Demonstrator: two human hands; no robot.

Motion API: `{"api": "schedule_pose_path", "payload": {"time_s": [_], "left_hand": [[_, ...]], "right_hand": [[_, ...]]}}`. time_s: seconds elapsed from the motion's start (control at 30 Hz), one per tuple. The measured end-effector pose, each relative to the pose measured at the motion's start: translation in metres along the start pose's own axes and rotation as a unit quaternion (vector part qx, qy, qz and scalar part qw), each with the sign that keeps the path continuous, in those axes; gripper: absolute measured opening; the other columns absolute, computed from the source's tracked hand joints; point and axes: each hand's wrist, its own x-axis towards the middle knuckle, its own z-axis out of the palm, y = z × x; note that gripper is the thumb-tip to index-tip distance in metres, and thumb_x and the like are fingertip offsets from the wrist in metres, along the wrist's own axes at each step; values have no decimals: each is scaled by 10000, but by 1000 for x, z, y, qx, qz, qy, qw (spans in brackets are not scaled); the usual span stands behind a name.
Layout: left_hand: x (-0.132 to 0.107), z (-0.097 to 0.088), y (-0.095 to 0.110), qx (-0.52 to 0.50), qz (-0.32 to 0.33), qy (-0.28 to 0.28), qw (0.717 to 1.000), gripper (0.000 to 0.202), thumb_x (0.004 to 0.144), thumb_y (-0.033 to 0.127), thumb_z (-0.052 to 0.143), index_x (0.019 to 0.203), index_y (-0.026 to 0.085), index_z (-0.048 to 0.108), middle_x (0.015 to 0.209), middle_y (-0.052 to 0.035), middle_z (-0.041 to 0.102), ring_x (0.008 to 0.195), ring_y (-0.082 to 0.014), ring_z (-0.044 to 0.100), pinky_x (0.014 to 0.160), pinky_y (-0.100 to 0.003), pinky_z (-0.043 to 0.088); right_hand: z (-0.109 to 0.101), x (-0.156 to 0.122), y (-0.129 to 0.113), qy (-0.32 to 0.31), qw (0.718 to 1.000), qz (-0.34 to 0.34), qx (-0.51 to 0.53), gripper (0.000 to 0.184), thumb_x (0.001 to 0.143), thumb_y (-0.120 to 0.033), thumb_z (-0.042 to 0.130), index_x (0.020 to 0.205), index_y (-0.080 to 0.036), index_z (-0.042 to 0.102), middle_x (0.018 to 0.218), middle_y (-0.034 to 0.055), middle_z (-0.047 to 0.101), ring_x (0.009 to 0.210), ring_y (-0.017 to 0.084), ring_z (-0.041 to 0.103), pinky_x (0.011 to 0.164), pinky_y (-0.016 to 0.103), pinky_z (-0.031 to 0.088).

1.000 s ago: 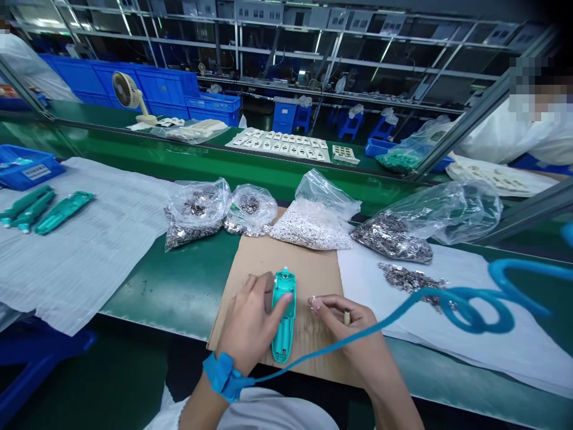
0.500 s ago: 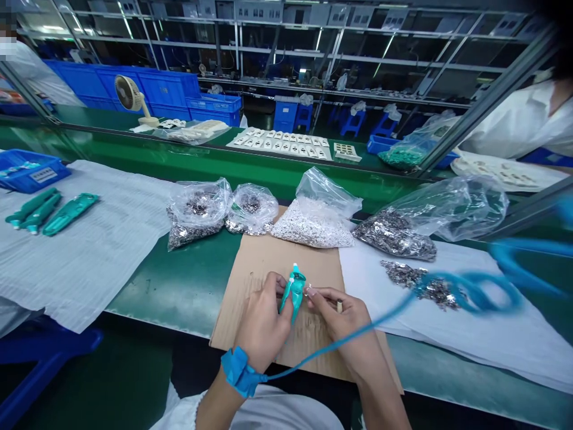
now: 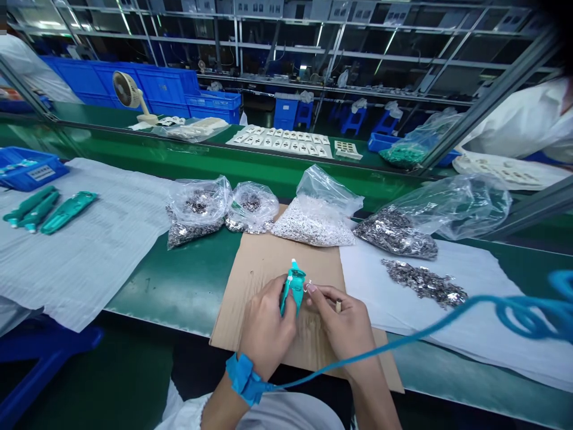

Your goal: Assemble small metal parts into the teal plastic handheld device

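My left hand (image 3: 268, 328) grips a teal plastic housing (image 3: 292, 288), which is lifted above the cardboard sheet (image 3: 264, 269) and tilted upright, with a white tip at its top. My right hand (image 3: 342, 325) is close beside it, its fingertips pinching a tiny shiny metal part (image 3: 308, 287) against the housing's right side. A small beige stick (image 3: 338, 306) shows by my right hand's fingers. A blue wrist strap (image 3: 245, 379) circles my left wrist, and its blue coiled cord (image 3: 523, 313) runs off to the right.
Plastic bags of metal pieces (image 3: 197, 209) and white parts (image 3: 313, 224) lie beyond the cardboard on the green belt (image 3: 179, 280). Loose metal pieces (image 3: 423, 283) lie on a white sheet (image 3: 403, 322). Teal housings (image 3: 67, 212) lie left; a co-worker (image 3: 523, 119) sits far right.
The teal housing has gone from lying flat on the cardboard to being held up and tilted in my left hand. My right hand has moved in against it, and the blue cord has swung.
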Motion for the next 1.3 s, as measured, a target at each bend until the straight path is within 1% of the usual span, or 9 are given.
{"api": "schedule_pose_path", "payload": {"time_s": [0.13, 0.27, 0.47, 0.6, 0.67, 0.77, 0.87, 1.0, 1.3], "left_hand": [[-1, 1, -1, -5, 9, 3, 1000, 243, 991, 237, 457, 1139, 230, 650, 961, -31, 729, 846, -188, 671, 758, -270, 500], [-2, 3, -1, -11, 15, 7, 1000, 245, 986, 216, 464, 1158, 232, 638, 997, -37, 726, 870, -189, 674, 762, -266, 509], [-6, 7, -2, 4, 34, 23, 999, 268, 984, 184, 452, 1196, 244, 604, 1091, -43, 704, 965, -207, 669, 780, -286, 491], [-7, 8, -3, 6, 42, 24, 999, 290, 976, 158, 449, 1208, 249, 596, 1071, -39, 699, 952, -203, 667, 773, -284, 491], [-8, 9, -4, 6, 51, 24, 998, 320, 962, 135, 453, 1232, 242, 587, 1072, -45, 692, 962, -202, 664, 784, -284, 494], [-8, 9, -6, -8, 67, 20, 998, 368, 946, 105, 455, 1272, 231, 571, 1080, -51, 681, 977, -190, 660, 808, -275, 499], [-9, 8, -7, -24, 81, 16, 996, 387, 941, 100, 468, 1289, 239, 564, 1058, -41, 677, 936, -172, 657, 781, -254, 500], [-9, 6, -7, -32, 99, 5, 995, 380, 951, 120, 474, 1295, 252, 564, 1025, -32, 676, 886, -167, 649, 742, -248, 491], [-7, 5, -5, -53, 110, -12, 992, 363, 964, 150, 472, 1297, 244, 581, 957, -30, 655, 850, -166, 637, 719, -251, 476]], "right_hand": [[3, 0, -7, -1, 1000, 4, -13, 418, 758, -576, 684, 791, -169, 774, 779, 95, 749, 788, 274, 694, 758, 349, 532], [6, -2, -6, 11, 999, 15, -26, 401, 763, -560, 676, 821, -174, 769, 798, 94, 748, 794, 282, 695, 778, 362, 520], [10, -10, -6, 51, 993, -50, -88, 400, 833, -545, 607, 856, -180, 768, 877, 102, 749, 813, 267, 678, 742, 331, 491], [10, -11, -7, 50, 994, -46, -89, 389, 843, -531, 607, 876, -181, 773, 878, 97, 750, 807, 260, 677, 741, 327, 492], [8, -9, -6, 39, 996, -32, -73, 387, 829, -536, 627, 868, -180, 774, 885, 98, 751, 832, 268, 683, 765, 333, 500], [4, -6, -5, 2, 999, -12, -30, 389, 809, -540, 660, 874, -175, 776, 893, 97, 754, 823, 267, 684, 787, 350, 518], [-2, -2, -7, -25, 1000, 2, 4, 394, 769, -545, 705, 859, -169, 780, 867, 94, 755, 831, 273, 686, 776, 349, 532], [-10, 1, -13, -46, 999, 9, 12, 390, 710, -542, 757, 812, -167, 782, 791, 78, 742, 789, 260, 672, 736, 325, 528], [-26, 3, -12, -117, 993, 9, -11, 379, 771, -547, 731, 882, -188, 780, 774, 49, 716, 783, 232, 647, 742, 313, 509]]}}
